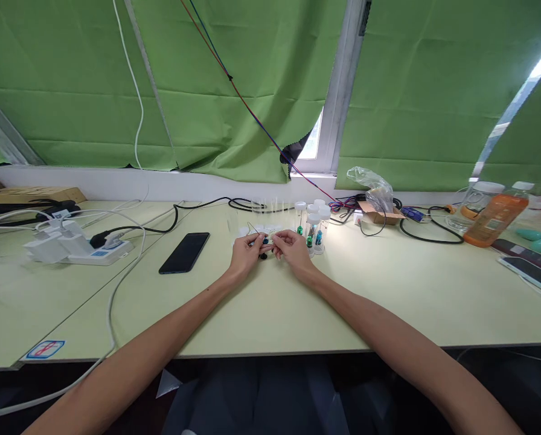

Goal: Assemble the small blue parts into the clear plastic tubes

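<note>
Near the table's middle, my left hand (pixel 244 255) is closed in a pinch on a small dark-blue part (pixel 265 240), too small to name. A thin bent wire (pixel 251 226) sticks up beside those fingers. Close on the right, my right hand (pixel 292 252) has its fingertips pressed together; what they hold is too small to make out. A small black round piece (pixel 264 256) shows just below the fingers. Right of my hands stand several clear tubes with white caps (pixel 313 209), with green and blue pieces inside. Clear upright plastic pieces (pixel 270 208) stand behind my hands.
A black phone (pixel 184 253) lies left of my hands. Farther left is a white power strip (pixel 101 254) with plugs and cables. An open cardboard box (pixel 381 214) with a plastic bag is at the back right. An orange bottle (pixel 497 217) and two more phones (pixel 531 275) are far right.
</note>
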Action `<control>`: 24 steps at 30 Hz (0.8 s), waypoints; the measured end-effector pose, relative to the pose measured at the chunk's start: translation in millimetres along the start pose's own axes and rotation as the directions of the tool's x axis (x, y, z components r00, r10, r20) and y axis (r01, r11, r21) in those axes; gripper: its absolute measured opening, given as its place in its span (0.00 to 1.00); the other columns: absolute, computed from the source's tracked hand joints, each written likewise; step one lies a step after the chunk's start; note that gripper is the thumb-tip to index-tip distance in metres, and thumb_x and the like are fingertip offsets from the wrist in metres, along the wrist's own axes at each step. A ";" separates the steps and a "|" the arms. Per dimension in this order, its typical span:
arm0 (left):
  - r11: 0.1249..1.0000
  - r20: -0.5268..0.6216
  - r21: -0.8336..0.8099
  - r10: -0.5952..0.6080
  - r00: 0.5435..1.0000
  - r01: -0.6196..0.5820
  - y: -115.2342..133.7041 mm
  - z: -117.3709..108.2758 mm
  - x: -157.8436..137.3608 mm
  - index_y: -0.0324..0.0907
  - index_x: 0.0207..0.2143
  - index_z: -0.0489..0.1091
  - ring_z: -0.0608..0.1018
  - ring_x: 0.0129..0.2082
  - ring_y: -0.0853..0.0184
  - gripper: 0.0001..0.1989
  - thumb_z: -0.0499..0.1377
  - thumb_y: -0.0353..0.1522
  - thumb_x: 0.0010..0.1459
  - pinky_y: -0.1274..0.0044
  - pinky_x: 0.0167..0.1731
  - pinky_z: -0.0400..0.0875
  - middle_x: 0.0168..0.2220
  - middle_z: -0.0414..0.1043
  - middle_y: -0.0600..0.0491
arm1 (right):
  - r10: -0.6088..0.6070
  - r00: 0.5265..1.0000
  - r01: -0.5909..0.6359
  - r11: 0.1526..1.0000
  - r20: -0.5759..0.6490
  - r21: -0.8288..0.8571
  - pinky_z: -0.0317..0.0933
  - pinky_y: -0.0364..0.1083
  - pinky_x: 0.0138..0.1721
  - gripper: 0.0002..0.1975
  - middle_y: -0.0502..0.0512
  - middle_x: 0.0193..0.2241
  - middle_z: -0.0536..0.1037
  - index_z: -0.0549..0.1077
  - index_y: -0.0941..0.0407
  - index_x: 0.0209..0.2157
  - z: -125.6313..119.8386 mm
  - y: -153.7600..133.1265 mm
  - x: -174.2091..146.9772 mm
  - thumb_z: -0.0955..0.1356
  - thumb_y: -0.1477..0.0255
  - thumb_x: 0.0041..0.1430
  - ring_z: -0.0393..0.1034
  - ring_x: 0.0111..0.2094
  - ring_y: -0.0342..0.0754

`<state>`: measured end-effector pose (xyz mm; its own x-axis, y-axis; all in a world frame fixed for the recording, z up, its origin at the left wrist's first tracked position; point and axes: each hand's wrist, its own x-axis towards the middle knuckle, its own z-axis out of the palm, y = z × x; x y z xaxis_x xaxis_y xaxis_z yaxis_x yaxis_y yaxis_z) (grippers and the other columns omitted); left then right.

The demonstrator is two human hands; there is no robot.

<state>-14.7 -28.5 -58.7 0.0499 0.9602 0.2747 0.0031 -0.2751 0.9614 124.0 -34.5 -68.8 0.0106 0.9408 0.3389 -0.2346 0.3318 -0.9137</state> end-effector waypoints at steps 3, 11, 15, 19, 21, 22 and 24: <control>1.000 -0.011 0.005 -0.015 1.000 0.015 -1.6 -0.7 1.2 0.35 0.35 0.74 0.82 0.35 0.58 0.20 0.63 0.44 0.52 0.65 0.42 0.77 0.33 0.78 0.46 | -0.015 1.000 0.014 0.999 0.019 0.048 0.63 0.44 0.23 0.14 0.51 0.23 0.75 0.73 0.56 0.32 0.5 0.2 0.6 0.73 0.62 0.48 0.69 0.23 0.44; 0.998 -0.008 -0.037 -0.049 0.999 0.049 -2.9 -1.0 1.8 0.35 0.36 0.74 0.82 0.33 0.60 0.19 0.63 0.43 0.52 0.65 0.44 0.76 0.28 0.78 0.49 | -0.025 0.999 0.022 0.998 0.044 0.056 0.64 0.44 0.25 0.12 0.51 0.24 0.76 0.73 0.56 0.32 0.6 -3.8 -0.9 0.73 0.64 0.47 0.70 0.25 0.44; 0.997 -0.014 -0.036 -0.068 0.998 0.067 0.7 0.5 -0.1 0.35 0.36 0.74 0.82 0.34 0.60 0.16 0.61 0.41 0.55 0.66 0.44 0.76 0.28 0.78 0.48 | -0.032 0.998 0.030 0.999 0.048 0.045 0.63 0.44 0.25 0.12 0.50 0.23 0.75 0.74 0.56 0.31 -0.3 -4.5 -0.8 0.73 0.64 0.47 0.69 0.25 0.44; 0.991 -0.025 -0.088 -0.105 0.994 0.102 3.9 2.4 -0.5 0.35 0.35 0.74 0.82 0.35 0.60 0.13 0.60 0.37 0.56 0.66 0.46 0.76 0.32 0.79 0.46 | -0.037 0.999 0.036 0.999 0.036 0.021 0.63 0.44 0.25 0.11 0.50 0.23 0.75 0.74 0.55 0.30 -1.7 -2.6 0.7 0.73 0.64 0.48 0.68 0.24 0.44; 0.987 -0.033 -0.116 -0.117 0.993 0.113 5.4 3.2 -0.4 0.35 0.35 0.74 0.82 0.36 0.60 0.12 0.60 0.36 0.55 0.66 0.46 0.76 0.36 0.79 0.44 | -0.048 0.998 0.048 0.999 0.031 0.008 0.63 0.44 0.25 0.10 0.50 0.22 0.74 0.74 0.55 0.31 -2.6 -1.6 1.3 0.72 0.64 0.49 0.68 0.23 0.44; 0.985 -0.036 -0.126 -0.120 0.992 0.115 6.1 3.4 -0.5 0.35 0.34 0.74 0.82 0.37 0.60 0.11 0.60 0.35 0.55 0.67 0.47 0.76 0.39 0.78 0.43 | -0.056 0.998 0.056 0.998 0.029 -0.002 0.62 0.44 0.24 0.10 0.49 0.22 0.74 0.74 0.55 0.31 -3.1 -1.3 1.4 0.72 0.64 0.49 0.68 0.23 0.44; 0.984 -0.033 -0.137 -0.121 0.992 0.116 7.3 3.7 -0.7 0.35 0.33 0.75 0.82 0.37 0.60 0.10 0.60 0.33 0.53 0.67 0.47 0.76 0.44 0.77 0.42 | -0.072 0.997 0.073 0.997 0.028 -0.034 0.62 0.44 0.24 0.09 0.49 0.21 0.74 0.75 0.55 0.31 -4.3 -1.5 1.2 0.72 0.64 0.51 0.67 0.22 0.44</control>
<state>-11.0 -31.3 -51.9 0.0165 0.9876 0.1563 -0.1282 -0.1529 0.9799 128.5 -33.6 -68.0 0.0005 0.9119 0.4103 -0.1995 0.4021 -0.8936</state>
